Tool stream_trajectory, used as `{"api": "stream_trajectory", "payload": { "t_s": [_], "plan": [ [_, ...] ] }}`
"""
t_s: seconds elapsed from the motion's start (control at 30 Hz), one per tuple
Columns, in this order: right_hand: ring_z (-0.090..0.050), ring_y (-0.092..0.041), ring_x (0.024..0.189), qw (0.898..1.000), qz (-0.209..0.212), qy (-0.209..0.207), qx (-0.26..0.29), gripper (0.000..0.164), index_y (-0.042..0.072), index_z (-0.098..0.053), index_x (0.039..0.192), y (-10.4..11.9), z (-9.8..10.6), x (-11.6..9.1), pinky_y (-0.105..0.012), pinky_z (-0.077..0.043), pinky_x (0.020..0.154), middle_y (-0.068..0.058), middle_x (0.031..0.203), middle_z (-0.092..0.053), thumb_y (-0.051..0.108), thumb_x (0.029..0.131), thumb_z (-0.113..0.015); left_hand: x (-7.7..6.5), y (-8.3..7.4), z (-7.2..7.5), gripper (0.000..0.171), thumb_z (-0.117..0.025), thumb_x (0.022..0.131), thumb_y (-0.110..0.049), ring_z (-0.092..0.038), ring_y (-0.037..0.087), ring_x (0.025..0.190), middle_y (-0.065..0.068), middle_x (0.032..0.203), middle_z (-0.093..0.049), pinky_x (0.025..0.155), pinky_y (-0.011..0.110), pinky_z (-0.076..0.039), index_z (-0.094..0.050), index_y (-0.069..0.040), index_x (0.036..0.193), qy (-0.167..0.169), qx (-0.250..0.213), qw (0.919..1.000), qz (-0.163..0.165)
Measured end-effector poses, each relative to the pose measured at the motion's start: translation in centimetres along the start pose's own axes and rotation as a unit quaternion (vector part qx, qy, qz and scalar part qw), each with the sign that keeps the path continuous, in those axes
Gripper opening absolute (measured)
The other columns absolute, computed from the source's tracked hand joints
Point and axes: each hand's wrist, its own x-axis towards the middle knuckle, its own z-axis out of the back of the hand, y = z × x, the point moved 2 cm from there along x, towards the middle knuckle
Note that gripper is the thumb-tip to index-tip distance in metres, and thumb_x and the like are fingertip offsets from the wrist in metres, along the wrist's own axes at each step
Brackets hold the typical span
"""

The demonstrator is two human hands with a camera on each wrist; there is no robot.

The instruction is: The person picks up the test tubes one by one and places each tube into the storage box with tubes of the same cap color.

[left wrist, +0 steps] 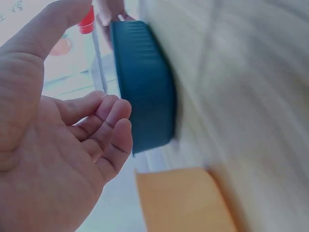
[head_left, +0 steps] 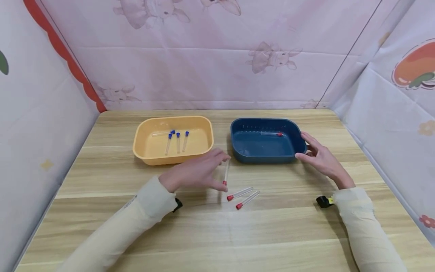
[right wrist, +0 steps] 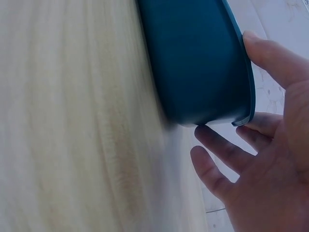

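My left hand (head_left: pixel 200 172) holds a clear test tube (head_left: pixel 227 170) with a red cap between thumb and fingers, above the table. In the left wrist view the red cap (left wrist: pixel 87 23) is at the thumb and the tube's other end at the fingertips. My right hand (head_left: pixel 321 158) touches the right end of a dark blue basin (head_left: pixel 265 159), thumb and fingers spread along its rim. One red-capped tube (head_left: pixel 279 134) lies inside that basin. Two more red-capped tubes, a nearer one (head_left: pixel 248 200) and a farther one (head_left: pixel 239 193), lie side by side on the table.
A yellow basin (head_left: pixel 137 149) stands left of the blue one and holds several blue-capped tubes (head_left: pixel 178 142). The wooden table (head_left: pixel 272 241) meets printed cloth walls (head_left: pixel 210 75) at the back and both sides.
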Motion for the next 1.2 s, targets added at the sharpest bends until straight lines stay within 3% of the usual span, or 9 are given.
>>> {"api": "stream_trajectory", "payload": {
  "t_s": [0.3, 0.57, 0.8, 1.0, 1.2],
  "plan": [
    [-0.045, -0.038, 0.141, 1.000, 0.002, -0.002, 0.008, 0.083, 0.010, -0.023, 0.165, -0.1, -0.1, 0.2, -0.005, -0.039, 0.096, -0.006, 0.171, -0.020, 0.025, 0.100, -0.071, 3.9, -1.9, 2.0, 0.095, -0.080, 0.084, -0.057, -0.052, 0.018, 0.123, 0.007, 0.146, -0.048, 0.107, 0.035, -0.048, -0.043, -0.004, 0.154, -0.021, -0.015, 0.9996, -0.010],
    [-0.048, -0.041, 0.137, 1.000, 0.017, -0.004, -0.002, 0.083, 0.009, -0.022, 0.165, 0.0, 0.0, 0.4, -0.006, -0.040, 0.095, -0.010, 0.171, -0.020, 0.022, 0.100, -0.072, 7.3, -2.1, 2.9, 0.094, -0.078, 0.086, -0.060, -0.051, 0.019, 0.126, 0.006, 0.144, -0.048, 0.107, 0.034, -0.047, -0.042, -0.008, 0.155, -0.038, -0.034, 0.9986, 0.014],
    [-0.050, -0.042, 0.135, 1.000, 0.021, -0.007, 0.005, 0.083, 0.007, -0.023, 0.165, -0.4, 0.0, 0.4, -0.005, -0.040, 0.093, -0.012, 0.171, -0.020, 0.018, 0.099, -0.072, 10.5, -1.8, 2.8, 0.095, -0.077, 0.085, -0.061, -0.049, 0.018, 0.128, 0.007, 0.147, -0.046, 0.109, 0.036, -0.046, -0.042, -0.008, 0.156, -0.053, -0.047, 0.9964, 0.047],
    [-0.050, -0.041, 0.135, 1.000, 0.024, -0.011, 0.010, 0.082, 0.007, -0.024, 0.164, -0.4, 0.1, 0.3, -0.006, -0.041, 0.094, -0.012, 0.170, -0.022, 0.017, 0.098, -0.073, 12.6, -1.7, 2.5, 0.092, -0.078, 0.087, -0.057, -0.047, 0.019, 0.129, 0.008, 0.149, -0.046, 0.110, 0.039, -0.046, -0.042, -0.006, 0.155, -0.064, -0.072, 0.9944, 0.044],
    [-0.048, -0.042, 0.137, 0.999, 0.032, -0.012, 0.013, 0.082, 0.005, -0.027, 0.163, -0.3, 0.1, 0.1, -0.006, -0.041, 0.096, -0.011, 0.170, -0.023, 0.018, 0.098, -0.074, 14.6, -1.2, 1.7, 0.091, -0.077, 0.088, -0.055, -0.047, 0.019, 0.128, 0.011, 0.149, -0.046, 0.108, 0.037, -0.046, -0.043, -0.004, 0.155, -0.058, -0.064, 0.9949, 0.052]
  ]
}}
